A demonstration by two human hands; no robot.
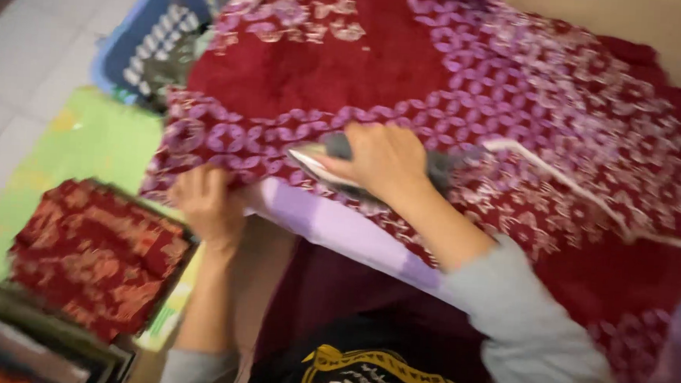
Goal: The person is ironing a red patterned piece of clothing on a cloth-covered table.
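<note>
1. Currently, the right hand point(385, 159) is closed around the handle of a grey iron point(357, 169), whose silver soleplate tip points toward the left of the frame.
2. The iron rests on a dark red cloth point(454, 89) printed with purple and white ring patterns; the cloth is spread over a lilac padded surface point(331, 226) (only its near edge shows).
3. A white cord point(566, 184) runs from the iron across the cloth toward the right edge.
4. The left hand point(204, 204) pinches the cloth's near left edge, fingers folded over the hem.
5. Left of that hand lies a stack of folded red patterned fabric point(96, 252) on a green mat point(87, 143).
6. A blue laundry basket point(142, 45) stands beyond the mat, on pale floor tiles point(30, 43).
</note>
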